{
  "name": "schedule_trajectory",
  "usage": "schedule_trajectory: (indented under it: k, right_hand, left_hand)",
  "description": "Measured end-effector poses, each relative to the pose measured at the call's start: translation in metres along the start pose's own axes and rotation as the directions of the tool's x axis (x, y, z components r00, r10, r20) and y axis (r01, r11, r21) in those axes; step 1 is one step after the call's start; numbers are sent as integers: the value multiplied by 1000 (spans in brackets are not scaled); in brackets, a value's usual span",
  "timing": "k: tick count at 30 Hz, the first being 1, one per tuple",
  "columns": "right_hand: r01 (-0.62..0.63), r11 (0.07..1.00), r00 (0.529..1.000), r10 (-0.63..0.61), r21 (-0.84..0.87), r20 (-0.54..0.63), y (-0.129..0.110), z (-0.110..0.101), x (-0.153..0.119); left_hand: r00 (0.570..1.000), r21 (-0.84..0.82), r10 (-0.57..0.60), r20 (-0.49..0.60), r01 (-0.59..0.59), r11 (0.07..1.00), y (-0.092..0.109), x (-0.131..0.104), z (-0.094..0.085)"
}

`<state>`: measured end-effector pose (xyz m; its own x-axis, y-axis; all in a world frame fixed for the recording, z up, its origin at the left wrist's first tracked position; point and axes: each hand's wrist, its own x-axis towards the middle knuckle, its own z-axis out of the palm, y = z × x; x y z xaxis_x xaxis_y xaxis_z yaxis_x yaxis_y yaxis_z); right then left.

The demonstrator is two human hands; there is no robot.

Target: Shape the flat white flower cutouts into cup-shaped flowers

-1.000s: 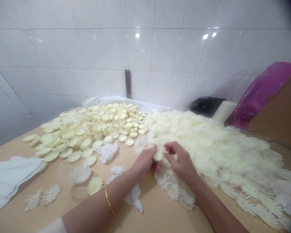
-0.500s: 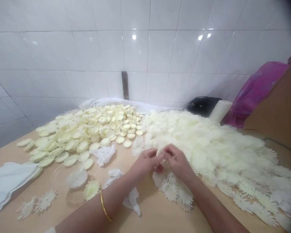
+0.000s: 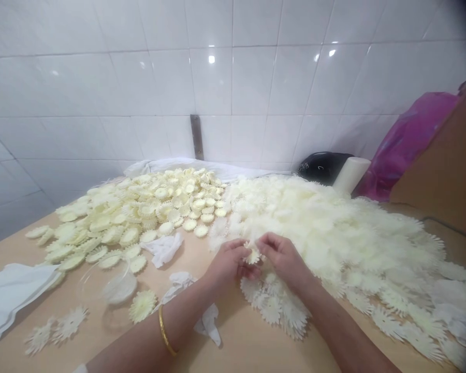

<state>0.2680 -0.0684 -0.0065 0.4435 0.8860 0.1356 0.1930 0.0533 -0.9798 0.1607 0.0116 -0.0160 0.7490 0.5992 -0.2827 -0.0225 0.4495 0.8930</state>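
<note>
Between my two hands is a small pale-yellow flower-shaped piece [image 3: 252, 254] with a notched edge. My left hand [image 3: 233, 261] grips it from the left, fingers curled behind it. The fingertips of my right hand [image 3: 279, 256] are pinched together at its right edge. Beneath my hands lies a fan of loose toothed petal discs [image 3: 275, 305]. A large heap of thin white petal discs [image 3: 334, 233] spreads behind and right of my right hand. To the left rises a pile of thicker pale-yellow cupped flower pieces [image 3: 140, 207].
A clear round container [image 3: 118, 287], crumpled white tissues [image 3: 163, 248] and a single yellow flower piece [image 3: 143, 305] lie left of my hands. White sheets [image 3: 15, 295] are at the left edge. At the back right stand a white roll [image 3: 351, 175], a black bag [image 3: 320, 167] and a purple bag [image 3: 407, 140].
My fingertips have moved slightly apart, so the flower-shaped piece between them now shows. The view has shifted a little; the heaps look the same.
</note>
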Motion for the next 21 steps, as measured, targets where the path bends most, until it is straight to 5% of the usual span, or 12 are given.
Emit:
schedule_trajectory:
  k: [6, 11, 15, 18, 21]
  right_hand:
    - [38, 992, 998, -32, -121, 54, -1, 4, -2]
    - [223, 902, 965, -257, -371, -44, -1, 7, -5]
    - [66, 997, 998, -66, 35, 8, -2, 7, -5]
    - [-69, 896, 998, 56, 440, 41, -1, 8, -2]
    - [-89, 794, 991, 132, 602, -28, 0, 12, 2]
  left_hand:
    - [999, -16, -10, 41, 11, 1000, -6, 0, 5]
    - [998, -69, -13, 58, 17, 997, -9, -2, 8]
    - [996, -34, 38, 86, -35, 999, -3, -5, 7]
    - [989, -73, 48, 137, -39, 997, 5, -6, 5]
    - [987, -160, 50, 152, -25, 987, 8, -7, 5]
